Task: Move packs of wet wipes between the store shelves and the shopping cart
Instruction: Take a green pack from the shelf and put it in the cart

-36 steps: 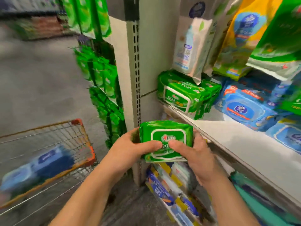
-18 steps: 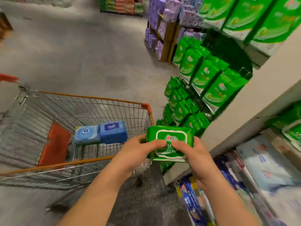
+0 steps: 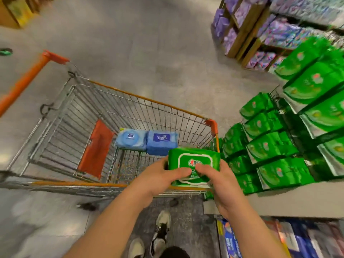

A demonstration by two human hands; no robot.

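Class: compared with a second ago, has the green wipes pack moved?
Yes. The green wipes pack left the shelf and now sits over the cart's near right corner.

Floor (image 3: 130,43): grey polished concrete, mottled, with soft glare patches at lower left; darker speckled area near the bottom centre. Right side: grey shelf unit (image 3: 297,202) with a flat pale top edge; green bagged goods (image 3: 275,146) racked in tilted rows beside it. Upper right: wooden display stand (image 3: 243,32) stacked with purple packages (image 3: 279,32). Upper left corner: yellow-brown cardboard boxes (image 3: 16,10), blurred. Lighting even, overhead, no windows visible.
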